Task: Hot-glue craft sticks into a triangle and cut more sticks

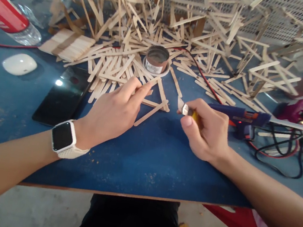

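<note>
My right hand [208, 127] is closed around a yellow-handled utility knife [194, 116], its pale blade pointing up and left beside the end of a loose craft stick [176, 82]. On the left, my left hand [118, 107], with a white watch at the wrist, has its fingers drawn together at a small frame of craft sticks [151, 112]. The frame's sticks meet in a corner right of the fingers, and its left end is hidden under the hand. A short stick end shows by the fingertips. Knife and frame are apart.
Behind the hands lies a heap of craft sticks [113, 65] with a round brown tin [157, 60]. A blue glue gun [241, 116] with tangled cables is at right. Leftward are a black phone [62, 97], white case [19, 64], stick bundle [67, 44] and bottle [10, 14].
</note>
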Tool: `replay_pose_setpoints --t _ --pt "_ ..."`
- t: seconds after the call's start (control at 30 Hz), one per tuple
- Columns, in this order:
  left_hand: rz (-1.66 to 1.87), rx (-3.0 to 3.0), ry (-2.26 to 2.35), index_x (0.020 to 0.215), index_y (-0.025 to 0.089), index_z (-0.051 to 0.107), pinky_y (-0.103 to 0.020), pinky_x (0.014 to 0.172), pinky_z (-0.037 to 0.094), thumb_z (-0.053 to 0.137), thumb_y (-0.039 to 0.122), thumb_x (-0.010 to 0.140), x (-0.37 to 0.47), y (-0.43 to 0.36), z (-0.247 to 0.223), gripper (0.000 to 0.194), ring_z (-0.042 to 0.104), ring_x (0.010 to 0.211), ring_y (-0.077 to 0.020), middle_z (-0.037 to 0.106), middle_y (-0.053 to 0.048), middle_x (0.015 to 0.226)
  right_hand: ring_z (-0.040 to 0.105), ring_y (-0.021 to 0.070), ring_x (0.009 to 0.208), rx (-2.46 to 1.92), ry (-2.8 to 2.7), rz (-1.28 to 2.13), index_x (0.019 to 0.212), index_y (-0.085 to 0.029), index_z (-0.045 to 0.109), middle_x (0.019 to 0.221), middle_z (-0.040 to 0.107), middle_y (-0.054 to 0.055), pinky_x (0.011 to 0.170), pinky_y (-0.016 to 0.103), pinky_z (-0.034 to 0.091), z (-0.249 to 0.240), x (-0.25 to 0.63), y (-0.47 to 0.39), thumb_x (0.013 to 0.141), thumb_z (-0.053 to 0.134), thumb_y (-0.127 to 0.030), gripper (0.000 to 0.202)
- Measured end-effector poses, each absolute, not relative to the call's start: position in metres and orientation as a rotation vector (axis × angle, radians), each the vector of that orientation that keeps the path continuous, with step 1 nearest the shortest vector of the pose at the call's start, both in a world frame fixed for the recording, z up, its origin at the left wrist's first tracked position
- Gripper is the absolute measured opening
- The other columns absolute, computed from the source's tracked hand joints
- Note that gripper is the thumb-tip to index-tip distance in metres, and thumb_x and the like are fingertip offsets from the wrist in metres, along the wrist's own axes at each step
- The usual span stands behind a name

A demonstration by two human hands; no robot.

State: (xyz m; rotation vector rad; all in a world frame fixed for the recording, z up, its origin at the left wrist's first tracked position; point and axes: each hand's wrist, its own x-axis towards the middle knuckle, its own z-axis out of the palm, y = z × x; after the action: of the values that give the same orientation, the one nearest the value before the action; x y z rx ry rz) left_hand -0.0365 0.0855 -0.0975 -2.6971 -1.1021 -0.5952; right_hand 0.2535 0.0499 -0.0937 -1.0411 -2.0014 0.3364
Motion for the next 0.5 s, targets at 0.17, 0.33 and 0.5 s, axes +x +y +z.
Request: replay_pose_setpoints --t 0.17,0.33,0.5 --pt "-0.395 -2.73 -1.197 0.18 0.008 0.055 -0.032 0.071 0.064 0.048 0.008 0.119 -0.0351 0.0833 -0.0981 0.062 0.088 0.107 -0.0287 0.082 -0.021 0.147 0.039 0.0118 0.053 -1.077 -2.099 0.254 0.111 -0.027 0.067 0.076 0.066 -0.007 0.054 0.032 0.036 -0.0917 0.257 0.0489 0.108 0.085 -0.051 0.03" --pt "-0.312 -2.717 -1.243 0.181 0.012 0.058 -0.037 0.082 0.07 0.052 0.013 0.121 -0.0312 0.0784 -0.0955 0.06 0.091 0.118 -0.0338 0.084 -0.022 0.153 0.044 0.0127 0.054 -1.134 -2.086 0.209 0.107 -0.029 0.064 0.077 0.066 -0.008 0.056 0.032 0.038 -0.0932 0.2565 0.0486 0.105 0.084 -0.032 0.02" --pt "-0.534 -2.777 -1.142 0.167 0.006 0.065 -0.041 0.088 0.072 0.048 0.012 0.125 -0.0326 0.0841 -0.0967 0.046 0.091 0.111 -0.0323 0.09 -0.019 0.131 0.047 0.0142 0.056 -1.123 -2.103 0.18 0.104 -0.03 0.064 0.077 0.067 -0.007 0.058 0.034 0.038 -0.0951 0.2555 0.0495 0.105 0.085 -0.027 0.021"
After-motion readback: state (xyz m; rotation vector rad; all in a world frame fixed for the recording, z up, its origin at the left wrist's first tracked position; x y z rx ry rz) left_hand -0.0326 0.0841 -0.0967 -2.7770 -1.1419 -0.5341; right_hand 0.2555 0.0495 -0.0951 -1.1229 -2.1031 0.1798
